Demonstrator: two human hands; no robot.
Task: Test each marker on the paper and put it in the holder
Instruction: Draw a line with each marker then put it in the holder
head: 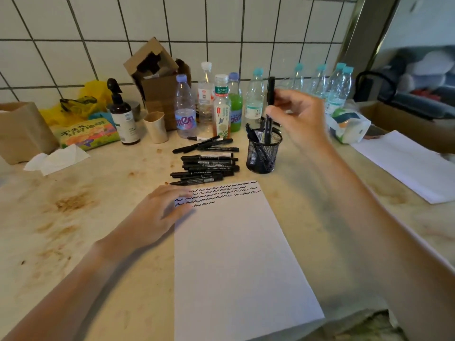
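Note:
A white sheet of paper (236,254) lies in front of me, its top rows covered with black squiggles. My left hand (160,212) rests flat on the sheet's upper left corner, fingers straight. My right hand (298,116) pinches a black marker (270,94) upright, directly above the black mesh holder (263,153); the marker's lower end dips into the holder's mouth. The holder has several markers in it. A pile of several black markers (206,163) lies on the counter left of the holder, just beyond the paper.
Several plastic bottles (221,104) line the tiled wall behind the markers. A paper cup (156,126), a pump bottle (123,116), a cardboard box (157,82) and snack bags stand at the back left. A second white sheet (408,166) lies at right.

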